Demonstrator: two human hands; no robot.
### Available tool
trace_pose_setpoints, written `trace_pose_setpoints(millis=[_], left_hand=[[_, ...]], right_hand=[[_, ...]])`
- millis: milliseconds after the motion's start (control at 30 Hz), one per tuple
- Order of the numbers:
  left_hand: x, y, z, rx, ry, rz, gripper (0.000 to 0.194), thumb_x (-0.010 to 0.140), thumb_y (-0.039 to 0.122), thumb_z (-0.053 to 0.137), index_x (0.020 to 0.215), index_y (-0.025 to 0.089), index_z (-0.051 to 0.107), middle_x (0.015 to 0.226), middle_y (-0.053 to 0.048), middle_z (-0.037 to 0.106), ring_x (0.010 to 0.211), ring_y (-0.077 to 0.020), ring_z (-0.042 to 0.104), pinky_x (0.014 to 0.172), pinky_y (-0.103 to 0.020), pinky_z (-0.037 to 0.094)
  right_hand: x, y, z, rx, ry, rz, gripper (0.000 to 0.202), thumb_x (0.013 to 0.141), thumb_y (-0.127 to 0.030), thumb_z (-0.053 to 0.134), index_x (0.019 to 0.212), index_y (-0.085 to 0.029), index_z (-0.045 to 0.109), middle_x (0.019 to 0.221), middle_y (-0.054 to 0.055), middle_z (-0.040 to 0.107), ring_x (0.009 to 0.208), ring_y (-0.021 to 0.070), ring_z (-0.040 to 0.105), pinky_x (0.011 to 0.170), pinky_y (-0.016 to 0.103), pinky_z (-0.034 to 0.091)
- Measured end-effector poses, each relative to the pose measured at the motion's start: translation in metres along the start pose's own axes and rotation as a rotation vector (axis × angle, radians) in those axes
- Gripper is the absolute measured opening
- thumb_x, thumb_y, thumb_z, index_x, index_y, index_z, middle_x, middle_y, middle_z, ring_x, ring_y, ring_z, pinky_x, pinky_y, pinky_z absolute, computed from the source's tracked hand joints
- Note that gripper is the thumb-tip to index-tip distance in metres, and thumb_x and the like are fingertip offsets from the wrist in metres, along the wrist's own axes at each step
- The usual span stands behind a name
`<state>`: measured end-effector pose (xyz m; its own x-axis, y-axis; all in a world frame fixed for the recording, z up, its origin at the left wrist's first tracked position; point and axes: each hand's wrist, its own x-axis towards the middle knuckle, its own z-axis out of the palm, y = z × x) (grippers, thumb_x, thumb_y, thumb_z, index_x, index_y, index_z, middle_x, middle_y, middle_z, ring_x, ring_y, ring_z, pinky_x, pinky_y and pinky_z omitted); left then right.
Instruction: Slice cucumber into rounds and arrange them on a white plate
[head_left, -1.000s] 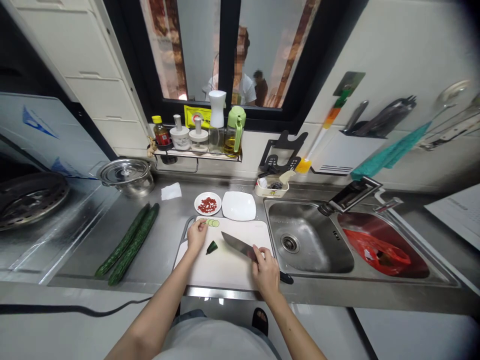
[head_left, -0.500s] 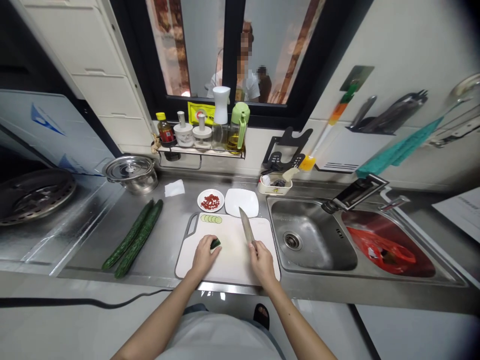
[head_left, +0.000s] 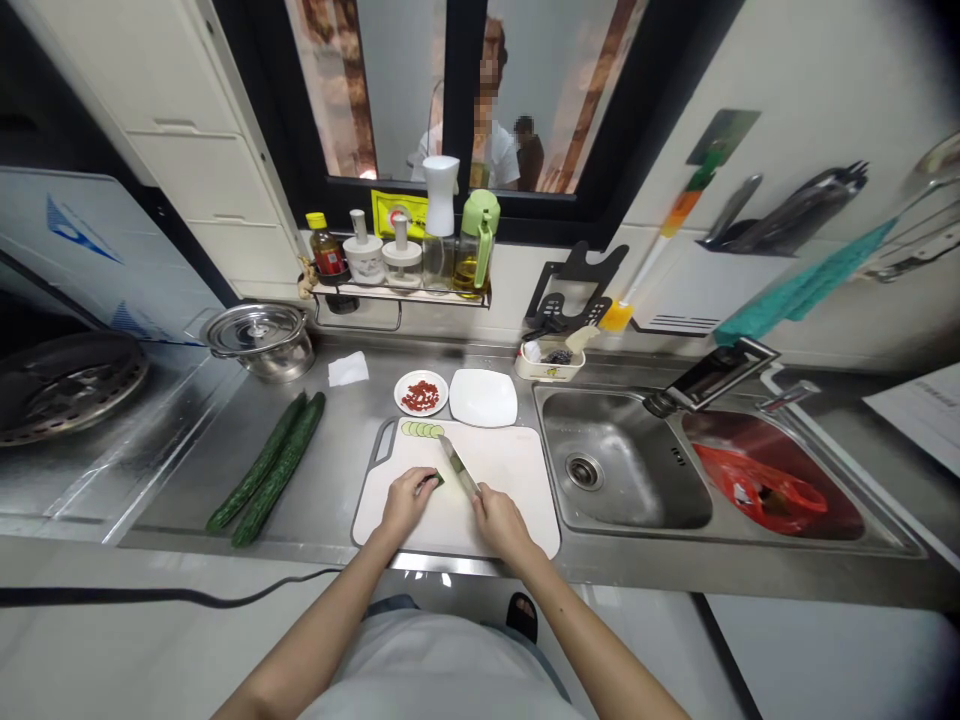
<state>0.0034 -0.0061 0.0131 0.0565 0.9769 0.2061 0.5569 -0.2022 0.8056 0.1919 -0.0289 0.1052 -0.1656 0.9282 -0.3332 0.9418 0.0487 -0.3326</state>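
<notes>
On the white cutting board [head_left: 517, 500], my left hand [head_left: 406, 503] is closed around a short piece of cucumber [head_left: 437, 481], mostly hidden by the fingers. My right hand [head_left: 499, 515] grips a knife [head_left: 458, 466] by its handle. The blade points away from me and lies just right of the cucumber piece; I cannot tell whether they touch. A row of thin cucumber slices [head_left: 421, 429] overlaps along the board's far left edge. Behind the board are a small dish of chopped red pieces [head_left: 421, 395] and a white plate [head_left: 484, 398].
Two whole cucumbers [head_left: 274, 470] lie left of the board, near a lidded steel pot [head_left: 262, 342]. To the right is a steel sink [head_left: 630, 500] with a red plastic bag [head_left: 761, 492] in its second basin. A rack of condiments [head_left: 401, 290] hangs under the window.
My right hand has brought the knife leftward, from the board's right side to beside the cucumber piece. My left hand keeps its hold on the piece.
</notes>
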Motion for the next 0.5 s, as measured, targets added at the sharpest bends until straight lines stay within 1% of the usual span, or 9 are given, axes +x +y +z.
trace_pose_setpoints(millis=[100,167,367,500], left_hand=[[-0.001,0.000,0.001,0.022,0.050,0.020,0.021,0.087,0.029,0.050,0.096,0.021,0.067,0.100,-0.006,0.067,0.095,-0.0165,0.061,0.088,-0.031,0.048],[-0.002,-0.002,0.002,0.029,0.061,0.042,0.022,0.088,0.029,0.049,0.095,0.021,0.068,0.099,-0.006,0.067,0.094,-0.0158,0.061,0.087,-0.030,0.049],[-0.004,-0.008,0.006,0.048,0.055,0.088,0.022,0.089,0.026,0.048,0.096,0.022,0.068,0.096,-0.005,0.066,0.091,-0.0144,0.062,0.084,-0.026,0.049],[-0.005,-0.009,0.006,0.055,0.060,0.113,0.022,0.089,0.025,0.048,0.097,0.022,0.068,0.097,-0.005,0.066,0.091,-0.0142,0.061,0.084,-0.026,0.049]], right_hand=[[0.000,-0.006,-0.001,-0.049,-0.055,-0.023,0.028,0.095,-0.025,0.032,0.108,-0.013,0.054,0.091,0.012,0.067,0.087,0.0205,0.063,0.068,0.025,0.038],[0.000,-0.009,0.000,-0.081,-0.074,-0.029,0.028,0.095,-0.024,0.032,0.108,-0.012,0.054,0.091,0.013,0.067,0.087,0.0210,0.063,0.068,0.025,0.039],[0.001,-0.015,0.006,-0.144,-0.070,-0.078,0.029,0.095,-0.021,0.029,0.112,-0.012,0.051,0.088,0.013,0.067,0.087,0.0221,0.063,0.069,0.027,0.040],[0.001,-0.018,0.007,-0.172,-0.055,-0.106,0.029,0.094,-0.018,0.028,0.111,-0.012,0.051,0.087,0.014,0.066,0.086,0.0215,0.062,0.069,0.027,0.041]])
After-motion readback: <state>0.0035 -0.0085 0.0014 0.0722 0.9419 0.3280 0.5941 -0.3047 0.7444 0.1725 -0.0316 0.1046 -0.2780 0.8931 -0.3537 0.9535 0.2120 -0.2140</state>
